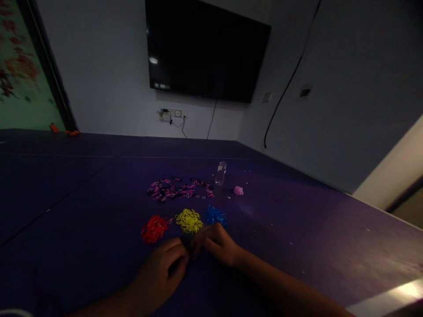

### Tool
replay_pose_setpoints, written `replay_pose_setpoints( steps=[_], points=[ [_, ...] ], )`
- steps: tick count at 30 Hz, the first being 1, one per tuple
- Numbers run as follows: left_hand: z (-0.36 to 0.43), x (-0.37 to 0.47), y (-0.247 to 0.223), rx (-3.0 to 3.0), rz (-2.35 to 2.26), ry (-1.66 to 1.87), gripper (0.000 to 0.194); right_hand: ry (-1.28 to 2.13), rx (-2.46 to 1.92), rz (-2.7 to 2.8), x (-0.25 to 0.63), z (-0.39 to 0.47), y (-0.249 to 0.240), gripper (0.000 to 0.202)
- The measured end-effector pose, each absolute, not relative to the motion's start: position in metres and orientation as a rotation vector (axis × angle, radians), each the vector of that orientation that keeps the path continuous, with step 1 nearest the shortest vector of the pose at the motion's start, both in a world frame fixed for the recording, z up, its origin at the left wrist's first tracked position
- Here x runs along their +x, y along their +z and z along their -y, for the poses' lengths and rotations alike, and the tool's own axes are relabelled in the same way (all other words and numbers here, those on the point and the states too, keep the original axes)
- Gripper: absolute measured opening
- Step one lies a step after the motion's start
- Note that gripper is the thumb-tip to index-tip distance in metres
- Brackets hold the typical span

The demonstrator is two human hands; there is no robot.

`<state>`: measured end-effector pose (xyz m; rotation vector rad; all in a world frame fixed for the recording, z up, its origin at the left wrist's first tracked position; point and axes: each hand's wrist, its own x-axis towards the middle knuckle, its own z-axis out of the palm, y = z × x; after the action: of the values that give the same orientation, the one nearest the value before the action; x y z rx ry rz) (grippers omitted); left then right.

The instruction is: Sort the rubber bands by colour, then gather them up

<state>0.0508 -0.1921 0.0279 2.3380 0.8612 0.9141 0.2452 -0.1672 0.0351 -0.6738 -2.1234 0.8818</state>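
Note:
My left hand [167,266] rests low in the middle of the purple surface [112,207], fingers curled and pinched toward my right hand [214,242]. The fingertips of both hands almost meet; dimness hides whatever is between them. Just beyond my left hand lies a pile of red rubber bands [155,228]. A pile of yellow rubber bands [189,221] sits in front of both hands. Right behind my right hand is a pile of blue rubber bands [216,215]. Farther off, mixed pink and black rubber bands [172,191] are spread loosely.
A clear plastic bottle [220,173] lies beyond the piles, with a small pink object [238,190] to its right. White scraps dot the surface. A wall and a large dark TV [208,48] stand at the back; a black cable [289,81] hangs on the right.

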Motion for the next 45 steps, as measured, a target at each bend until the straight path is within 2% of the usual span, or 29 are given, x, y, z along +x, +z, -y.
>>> replay_pose_setpoints(
  steps=[5, 12, 20, 27, 45],
  points=[
    [0.191, 0.051, 0.026, 2.348, -0.864, 0.892, 0.017, 0.873, -0.785, 1.955, 0.248, 0.163, 0.031, 0.049],
    [0.189, 0.051, 0.022, 2.375, -0.868, 0.920, 0.021, 0.585, -0.882, 2.076, 0.256, 0.160, 0.032, 0.052],
    [0.186, 0.051, 0.020, 2.394, -0.967, 0.803, 0.020, 0.260, -0.774, 2.567, 0.253, 0.167, 0.033, 0.014],
    [0.185, 0.051, 0.018, 2.386, -0.999, 0.809, 0.019, 0.250, -0.812, 2.603, 0.254, 0.166, 0.033, 0.018],
    [0.186, 0.052, 0.019, 2.350, -0.970, 0.916, 0.020, 0.370, -0.947, 2.559, 0.251, 0.164, 0.029, 0.013]
  ],
)
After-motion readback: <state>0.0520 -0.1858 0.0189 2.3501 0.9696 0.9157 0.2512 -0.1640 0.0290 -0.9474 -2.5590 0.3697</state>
